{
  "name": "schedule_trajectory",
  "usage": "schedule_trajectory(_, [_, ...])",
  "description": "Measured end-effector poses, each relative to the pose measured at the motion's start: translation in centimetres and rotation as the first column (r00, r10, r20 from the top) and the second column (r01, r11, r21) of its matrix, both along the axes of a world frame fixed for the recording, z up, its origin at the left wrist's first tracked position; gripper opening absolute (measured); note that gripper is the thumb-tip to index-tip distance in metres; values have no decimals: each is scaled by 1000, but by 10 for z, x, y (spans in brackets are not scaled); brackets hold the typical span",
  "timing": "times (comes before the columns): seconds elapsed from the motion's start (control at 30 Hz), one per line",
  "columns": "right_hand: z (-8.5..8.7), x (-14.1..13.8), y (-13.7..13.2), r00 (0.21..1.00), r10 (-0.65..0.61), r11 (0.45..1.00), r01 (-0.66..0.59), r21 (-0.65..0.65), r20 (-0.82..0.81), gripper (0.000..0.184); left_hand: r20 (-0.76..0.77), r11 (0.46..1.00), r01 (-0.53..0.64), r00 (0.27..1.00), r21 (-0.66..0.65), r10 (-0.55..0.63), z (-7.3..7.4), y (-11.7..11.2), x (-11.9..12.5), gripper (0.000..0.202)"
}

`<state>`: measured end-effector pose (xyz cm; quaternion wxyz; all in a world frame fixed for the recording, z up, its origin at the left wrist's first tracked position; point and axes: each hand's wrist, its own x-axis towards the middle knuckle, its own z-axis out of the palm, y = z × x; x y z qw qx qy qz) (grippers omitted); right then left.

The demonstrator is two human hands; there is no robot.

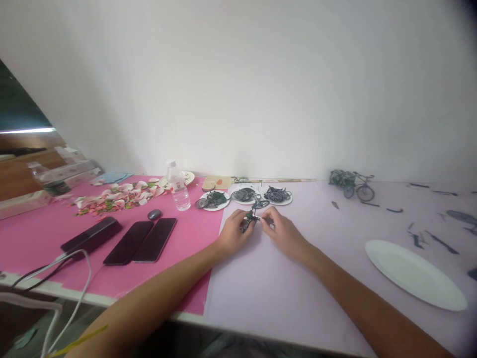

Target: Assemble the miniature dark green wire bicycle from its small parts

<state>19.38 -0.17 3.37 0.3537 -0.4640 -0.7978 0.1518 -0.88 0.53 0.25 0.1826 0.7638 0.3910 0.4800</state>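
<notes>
Head view — both hands [259, 229] pinching small bicycle [252, 217]

On your left, a water bottle [178, 186] stands on the pink mat [44, 238], with 2 dark phones [140, 241] lying side by side near a scatter of pink petals [115, 196]. At your right lies 1 empty white plate [415, 274], and a finished model bicycle [359, 187] stands by the wall.

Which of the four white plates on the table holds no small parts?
The large white plate at the right, beside the right forearm, is bare. The three small plates beyond the hands each carry a heap of dark parts.
</notes>
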Motion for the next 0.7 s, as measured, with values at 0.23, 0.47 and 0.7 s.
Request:
schedule_trajectory(0.23, [-4,0,1,1000,-16,1000,16,19,-10,15,5,1000,-6,1000,5,6,1,1,-1,16])
schedule_trajectory(0.47, [-4,-3,1,990,-118,992,114,58,74,37,-8,1000,-2,1000,3,2,3,-1,-1,17])
schedule_trajectory(0.7, [2,-4,-5,996,-82,996,81,42,17,38,8,999,35,999,11,-35,5,-3,0,20])
